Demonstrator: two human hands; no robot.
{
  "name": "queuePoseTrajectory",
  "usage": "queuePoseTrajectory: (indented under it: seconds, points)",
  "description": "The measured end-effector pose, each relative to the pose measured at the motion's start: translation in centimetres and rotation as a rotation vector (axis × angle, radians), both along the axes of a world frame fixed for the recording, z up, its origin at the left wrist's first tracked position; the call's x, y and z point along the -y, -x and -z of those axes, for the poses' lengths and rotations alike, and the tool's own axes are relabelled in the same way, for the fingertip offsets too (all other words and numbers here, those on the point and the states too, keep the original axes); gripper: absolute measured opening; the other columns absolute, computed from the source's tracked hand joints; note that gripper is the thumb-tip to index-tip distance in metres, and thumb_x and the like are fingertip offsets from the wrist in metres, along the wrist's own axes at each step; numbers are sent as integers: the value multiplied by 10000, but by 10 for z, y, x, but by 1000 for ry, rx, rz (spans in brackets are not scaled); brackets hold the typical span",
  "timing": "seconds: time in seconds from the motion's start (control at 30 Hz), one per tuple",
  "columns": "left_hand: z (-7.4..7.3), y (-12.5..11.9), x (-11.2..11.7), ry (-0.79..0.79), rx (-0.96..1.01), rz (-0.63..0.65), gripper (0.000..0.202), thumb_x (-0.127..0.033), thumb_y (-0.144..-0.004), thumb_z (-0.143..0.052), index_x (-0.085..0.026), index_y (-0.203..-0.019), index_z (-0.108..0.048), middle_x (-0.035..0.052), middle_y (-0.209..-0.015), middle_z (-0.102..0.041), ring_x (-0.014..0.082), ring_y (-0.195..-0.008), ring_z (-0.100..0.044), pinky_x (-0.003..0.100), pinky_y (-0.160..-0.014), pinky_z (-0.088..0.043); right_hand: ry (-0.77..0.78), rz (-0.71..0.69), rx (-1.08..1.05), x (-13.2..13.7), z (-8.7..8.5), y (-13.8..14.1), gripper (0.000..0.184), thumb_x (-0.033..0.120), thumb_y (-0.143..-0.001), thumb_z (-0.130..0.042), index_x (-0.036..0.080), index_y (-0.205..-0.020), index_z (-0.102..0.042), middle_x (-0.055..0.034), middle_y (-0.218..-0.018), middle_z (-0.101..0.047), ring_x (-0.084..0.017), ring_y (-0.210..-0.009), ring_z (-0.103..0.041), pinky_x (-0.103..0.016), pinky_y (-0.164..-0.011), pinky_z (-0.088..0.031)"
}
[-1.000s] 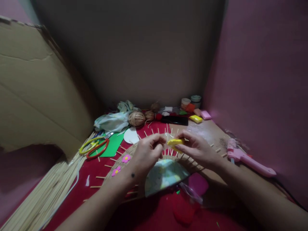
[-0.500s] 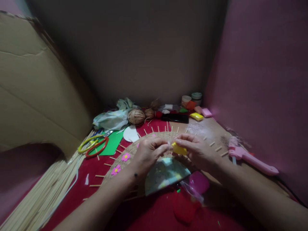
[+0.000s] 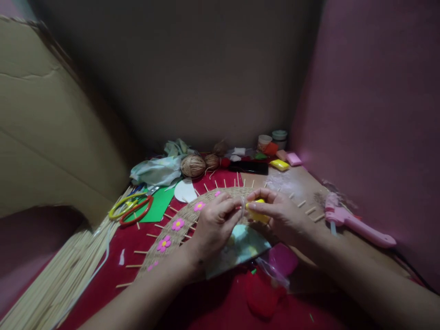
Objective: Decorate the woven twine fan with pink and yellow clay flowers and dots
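My right hand (image 3: 283, 214) grips a small yellow clay packet (image 3: 259, 216) between thumb and fingers. Close beside it, my left hand (image 3: 220, 219) is closed in a pinch on the packet's clear plastic wrapper (image 3: 244, 207). Both hands are above a woven twine half-round piece (image 3: 188, 218) with thin sticks jutting from its outer edge. Pink flowers with yellow centres, such as this flower (image 3: 178, 224), dot its band. A pale green patterned cloth panel (image 3: 237, 252) lies under the hands, partly hidden by my left wrist.
Scissors (image 3: 135, 208) rest on green sheet material (image 3: 158, 204) at left, near a bundle of sticks (image 3: 58, 270). Twine balls (image 3: 193, 166), a black phone (image 3: 249, 167) and another yellow packet (image 3: 279, 165) sit behind. A pink glue gun (image 3: 360, 227) lies right; red material (image 3: 263, 295) lies in front.
My left hand has turned slightly and its fingers are curled more tightly at the wrapper. The yellow packet has tilted a little in my right hand. The view has shifted slightly.
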State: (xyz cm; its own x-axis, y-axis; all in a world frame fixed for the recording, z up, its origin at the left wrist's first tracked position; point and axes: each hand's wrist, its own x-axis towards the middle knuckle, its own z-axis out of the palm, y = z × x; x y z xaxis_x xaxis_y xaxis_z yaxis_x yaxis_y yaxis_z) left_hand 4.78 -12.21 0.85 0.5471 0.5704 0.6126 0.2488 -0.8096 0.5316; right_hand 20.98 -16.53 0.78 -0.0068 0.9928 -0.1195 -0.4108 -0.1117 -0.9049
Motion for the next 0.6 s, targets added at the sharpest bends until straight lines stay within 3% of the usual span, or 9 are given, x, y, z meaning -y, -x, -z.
queuePoseTrajectory:
  seconds: [0.17,0.4,0.5,0.6]
  points:
    - [-3,0,4,-62,-21,1,79,-95,-829,-587,-131,-843,-657,16,-731,-558,105,-677,-509,220,-612,-412,23,-59,-26,0,0,-2,329,256,-517,-829,193,-718,-576,26,-606,-634,-109,-543,-574,-259,-565,-427]
    - [-14,1,5,10,-102,49,135,-76,-810,-552,-135,-697,-599,-5,-656,-537,92,-618,-485,218,-583,-374,20,-103,-28,-1,6,-3,311,261,-512,-840,183,-692,-598,17,-630,-653,-119,-583,-599,-274,-622,-457]
    - [-18,2,6,168,-98,55,125,-77,-784,-548,-135,-676,-570,-5,-659,-547,89,-616,-480,217,-574,-371,24,-88,-29,0,3,-2,311,281,-514,-837,180,-669,-588,21,-588,-636,-109,-531,-573,-262,-573,-436]
    - [-22,6,3,518,-43,96,68,-167,-797,-582,-140,-734,-582,-22,-634,-541,73,-553,-472,203,-522,-369,19,-48,-28,1,0,-2,303,286,-535,-827,183,-682,-583,27,-584,-624,-103,-526,-567,-251,-557,-422]
